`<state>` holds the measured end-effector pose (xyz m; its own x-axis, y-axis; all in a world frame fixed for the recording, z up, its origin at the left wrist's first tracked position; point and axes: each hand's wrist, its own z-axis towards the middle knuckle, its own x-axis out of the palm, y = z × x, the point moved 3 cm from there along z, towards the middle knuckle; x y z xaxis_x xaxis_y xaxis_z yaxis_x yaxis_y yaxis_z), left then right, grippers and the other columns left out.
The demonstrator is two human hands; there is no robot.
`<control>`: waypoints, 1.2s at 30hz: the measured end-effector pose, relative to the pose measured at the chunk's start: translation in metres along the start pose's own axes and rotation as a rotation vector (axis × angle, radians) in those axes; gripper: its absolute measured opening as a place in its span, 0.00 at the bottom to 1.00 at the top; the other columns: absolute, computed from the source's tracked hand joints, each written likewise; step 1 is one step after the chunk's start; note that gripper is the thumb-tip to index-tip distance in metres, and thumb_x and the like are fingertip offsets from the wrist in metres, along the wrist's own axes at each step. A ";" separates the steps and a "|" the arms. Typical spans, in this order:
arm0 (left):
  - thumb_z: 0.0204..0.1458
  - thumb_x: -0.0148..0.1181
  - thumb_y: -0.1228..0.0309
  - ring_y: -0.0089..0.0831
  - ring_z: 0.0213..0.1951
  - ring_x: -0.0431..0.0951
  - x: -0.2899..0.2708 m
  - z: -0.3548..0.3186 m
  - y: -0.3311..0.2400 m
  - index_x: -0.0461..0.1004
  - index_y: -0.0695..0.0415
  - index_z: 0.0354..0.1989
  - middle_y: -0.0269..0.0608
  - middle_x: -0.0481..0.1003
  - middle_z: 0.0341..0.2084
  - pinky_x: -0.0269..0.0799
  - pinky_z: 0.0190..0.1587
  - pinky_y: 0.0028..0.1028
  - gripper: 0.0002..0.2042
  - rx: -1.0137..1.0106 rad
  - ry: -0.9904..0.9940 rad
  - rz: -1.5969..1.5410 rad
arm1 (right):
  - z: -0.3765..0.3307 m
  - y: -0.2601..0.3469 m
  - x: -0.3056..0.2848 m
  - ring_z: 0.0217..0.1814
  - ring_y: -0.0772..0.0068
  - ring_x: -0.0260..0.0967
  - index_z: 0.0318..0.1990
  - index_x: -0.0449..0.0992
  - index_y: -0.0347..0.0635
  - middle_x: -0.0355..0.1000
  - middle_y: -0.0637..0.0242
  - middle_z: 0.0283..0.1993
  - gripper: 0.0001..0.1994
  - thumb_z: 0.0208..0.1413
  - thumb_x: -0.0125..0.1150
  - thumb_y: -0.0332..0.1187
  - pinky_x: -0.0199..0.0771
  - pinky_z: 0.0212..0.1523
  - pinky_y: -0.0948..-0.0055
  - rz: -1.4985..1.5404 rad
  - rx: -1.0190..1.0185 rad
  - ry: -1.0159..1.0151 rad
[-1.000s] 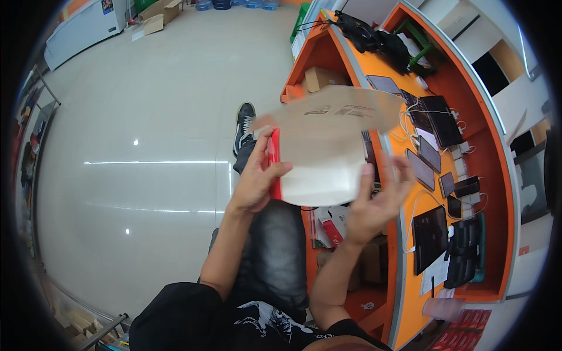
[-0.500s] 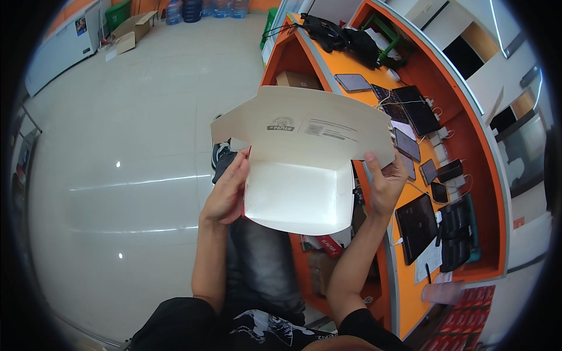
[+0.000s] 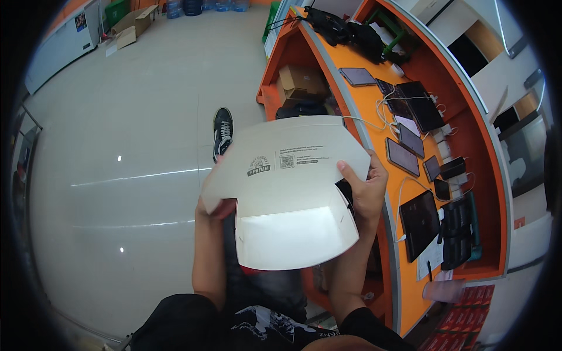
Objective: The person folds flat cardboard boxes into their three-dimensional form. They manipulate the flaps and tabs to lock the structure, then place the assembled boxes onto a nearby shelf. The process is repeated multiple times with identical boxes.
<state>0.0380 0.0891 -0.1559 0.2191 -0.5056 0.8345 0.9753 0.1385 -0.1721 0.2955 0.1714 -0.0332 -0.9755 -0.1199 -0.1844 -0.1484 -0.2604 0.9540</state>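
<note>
An unfolded paper food box (image 3: 287,237), white inside with a little red showing outside, is held above my lap. Its wide lid flap (image 3: 310,137) stands up on the far side, with a small dark printed mark on it. My right hand (image 3: 366,190) grips the right edge, the thumb pressed on the inner face of the flap and the other fingers behind it. At the left side my left hand (image 3: 220,209) holds the box; most of it is behind the flap and blurred.
To the right runs an orange counter (image 3: 366,105) with several phones, a laptop (image 3: 418,105), a tablet (image 3: 420,225), cables and a plastic cup (image 3: 442,291). A cardboard box (image 3: 301,83) sits on the shelf beneath. Red packages (image 3: 468,310) stand at lower right. A white chest freezer (image 3: 64,44) is far left.
The box has moved down toward me and its lid flap has tilted, now showing its inner face more fully. My left hand has slid behind the flap. A shoe has come into view beyond it.
</note>
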 end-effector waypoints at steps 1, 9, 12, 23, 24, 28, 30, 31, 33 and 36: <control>0.71 0.38 0.47 0.39 0.65 0.70 -0.004 -0.003 0.002 0.56 0.64 0.74 0.51 0.68 0.66 0.67 0.66 0.39 0.34 -0.023 -0.016 0.015 | -0.003 -0.002 0.004 0.41 0.78 0.78 0.48 0.76 0.29 0.81 0.61 0.41 0.14 0.57 0.69 0.23 0.76 0.44 0.76 -0.021 0.018 -0.014; 0.67 0.58 0.56 0.29 0.54 0.78 0.029 0.009 -0.002 0.66 0.68 0.66 0.49 0.75 0.58 0.76 0.53 0.30 0.29 -0.025 -0.045 0.909 | -0.019 0.017 0.021 0.32 0.72 0.82 0.46 0.80 0.28 0.83 0.52 0.34 0.13 0.55 0.67 0.25 0.79 0.35 0.72 -0.537 -0.134 -0.147; 0.66 0.61 0.61 0.25 0.45 0.82 0.041 0.019 -0.001 0.72 0.70 0.58 0.45 0.81 0.48 0.79 0.45 0.26 0.23 -0.186 -0.397 0.997 | -0.023 0.017 0.015 0.33 0.70 0.82 0.46 0.80 0.28 0.83 0.53 0.35 0.12 0.58 0.65 0.26 0.78 0.35 0.72 -0.587 -0.095 -0.063; 0.67 0.58 0.61 0.22 0.36 0.83 0.031 0.025 0.002 0.77 0.68 0.52 0.44 0.83 0.39 0.79 0.39 0.24 0.19 -0.162 -0.534 0.774 | -0.025 -0.018 -0.010 0.56 0.69 0.75 0.61 0.70 0.23 0.77 0.52 0.56 0.26 0.66 0.64 0.39 0.75 0.54 0.73 0.552 -0.015 0.513; 0.67 0.58 0.61 0.22 0.36 0.83 0.030 0.024 0.004 0.77 0.68 0.52 0.44 0.83 0.39 0.79 0.39 0.24 0.19 -0.180 -0.561 0.818 | -0.025 -0.015 -0.008 0.55 0.71 0.76 0.62 0.70 0.23 0.77 0.53 0.57 0.27 0.65 0.64 0.38 0.76 0.53 0.74 0.454 -0.045 0.548; 0.68 0.57 0.62 0.22 0.36 0.83 0.029 0.024 0.007 0.77 0.68 0.52 0.44 0.83 0.39 0.79 0.40 0.23 0.18 -0.195 -0.521 0.828 | -0.027 -0.005 0.002 0.49 0.74 0.77 0.57 0.77 0.24 0.81 0.56 0.50 0.20 0.65 0.64 0.33 0.76 0.51 0.75 0.280 -0.031 0.491; 0.68 0.57 0.63 0.22 0.36 0.83 0.028 0.024 0.006 0.77 0.68 0.52 0.44 0.83 0.39 0.79 0.40 0.23 0.18 -0.184 -0.482 0.818 | -0.027 -0.009 0.004 0.40 0.78 0.77 0.49 0.81 0.26 0.82 0.61 0.40 0.14 0.66 0.63 0.31 0.75 0.44 0.78 0.216 0.107 0.313; 0.68 0.56 0.63 0.22 0.36 0.83 0.027 0.023 0.005 0.77 0.68 0.53 0.44 0.83 0.39 0.79 0.40 0.23 0.18 -0.178 -0.463 0.816 | -0.027 -0.009 0.004 0.36 0.80 0.76 0.47 0.82 0.26 0.82 0.63 0.36 0.13 0.66 0.62 0.31 0.74 0.40 0.79 0.222 0.118 0.271; 0.68 0.56 0.64 0.23 0.37 0.83 0.024 0.021 0.004 0.77 0.69 0.53 0.44 0.83 0.40 0.79 0.42 0.23 0.17 -0.191 -0.467 0.811 | -0.026 -0.008 0.004 0.28 0.84 0.72 0.42 0.83 0.26 0.80 0.67 0.29 0.12 0.67 0.62 0.30 0.70 0.32 0.79 0.221 0.077 0.283; 0.68 0.56 0.65 0.23 0.40 0.83 0.021 0.020 0.003 0.75 0.69 0.55 0.44 0.82 0.42 0.78 0.45 0.24 0.17 -0.216 -0.480 0.797 | -0.027 -0.001 0.001 0.19 0.86 0.64 0.34 0.82 0.27 0.73 0.73 0.19 0.13 0.67 0.60 0.29 0.61 0.23 0.76 0.078 -0.104 0.346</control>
<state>0.0445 0.0959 -0.1286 0.8329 0.0795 0.5476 0.5391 0.1070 -0.8354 0.2989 0.1457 -0.0404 -0.8681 -0.4551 -0.1980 -0.0412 -0.3313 0.9426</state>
